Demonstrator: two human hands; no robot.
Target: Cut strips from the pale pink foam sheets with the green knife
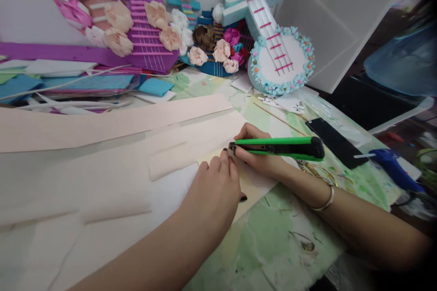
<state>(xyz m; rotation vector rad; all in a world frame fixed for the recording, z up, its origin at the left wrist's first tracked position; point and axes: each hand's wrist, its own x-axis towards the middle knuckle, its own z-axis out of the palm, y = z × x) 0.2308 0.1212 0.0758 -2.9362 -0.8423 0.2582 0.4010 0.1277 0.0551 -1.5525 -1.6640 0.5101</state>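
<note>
My right hand (256,154) grips a green and black utility knife (280,147), its tip pointing left onto pale pink crepe paper (112,177) spread over the table. My left hand (215,188) lies on the paper just left of the knife tip, fingers together and pressing the sheet down beside a cream strip (251,186) of card under the paper's edge. A bangle (326,202) circles my right wrist.
Foam guitar models with paper flowers stand at the back: a purple one (143,32) and a white and turquoise one (273,50). A black slab (336,143) and a blue glue gun (392,168) lie to the right. White foam boards (327,22) lean at the back right.
</note>
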